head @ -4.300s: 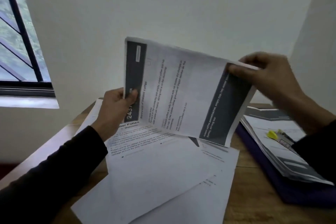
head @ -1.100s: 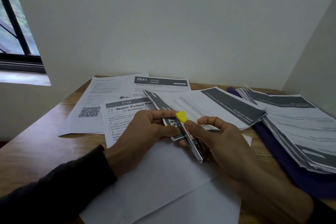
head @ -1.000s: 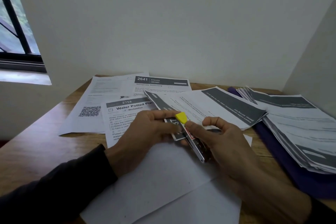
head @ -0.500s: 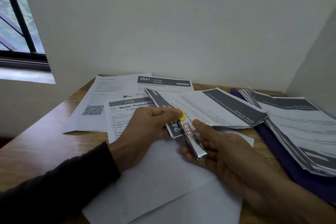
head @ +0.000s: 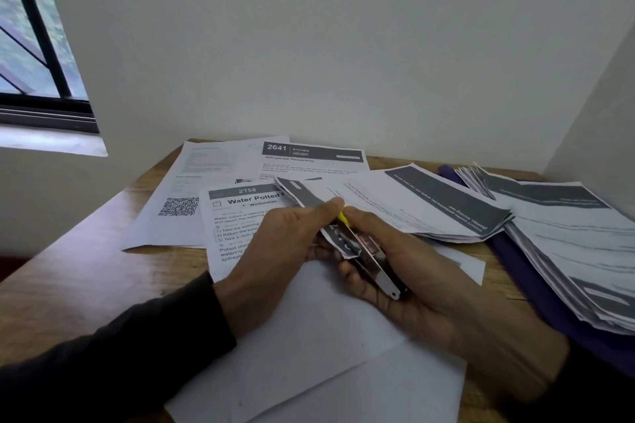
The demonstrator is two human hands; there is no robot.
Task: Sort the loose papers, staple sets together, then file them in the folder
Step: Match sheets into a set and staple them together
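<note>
Head view: your right hand (head: 405, 271) grips the stapler (head: 369, 257) long-axis toward you, paper set (head: 405, 206) corner in its mouth, left hand (head: 288, 237) pinching that corner steady.

A wooden tabletop (head: 86, 271) showed warm brown grain with a soft sheen. Matt white paper sheets (head: 309, 336) printed with dark grey bands lay on it. The stapler (head: 372, 264) was shiny polished metal with a yellow plastic tip. The purple folder (head: 549, 302) looked matt and smooth.
</note>
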